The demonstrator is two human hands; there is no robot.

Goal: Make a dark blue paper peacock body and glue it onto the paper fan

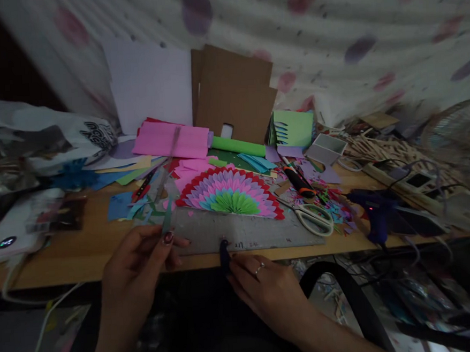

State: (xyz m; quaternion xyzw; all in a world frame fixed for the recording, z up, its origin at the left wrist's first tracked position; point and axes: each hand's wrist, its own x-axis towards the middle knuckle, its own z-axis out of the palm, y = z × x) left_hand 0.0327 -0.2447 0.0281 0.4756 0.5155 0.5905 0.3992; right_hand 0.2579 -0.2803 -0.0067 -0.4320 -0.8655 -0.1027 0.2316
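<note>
My left hand (pixel 138 260) is closed at the front edge of the wooden table (pixel 82 245), pinching a narrow clear ruler (pixel 168 213) that stands up from the fingers. My right hand (pixel 267 286), with a ring on one finger, grips a dark pen-like tool (pixel 224 252) whose tip rests on a grey sheet of card (pixel 242 232). Just behind the card lies a fan-shaped paper piece (pixel 230 195) with red, pink, purple, blue and green layers.
White-handled scissors (pixel 314 216) and an orange-and-black cutter (pixel 297 181) lie right of the fan. A blue glue gun (pixel 372 209) with a lit red dot, cables and a power strip (pixel 408 182) crowd the right. Pink paper (pixel 172 140), cardboard (pixel 233 93) stand behind.
</note>
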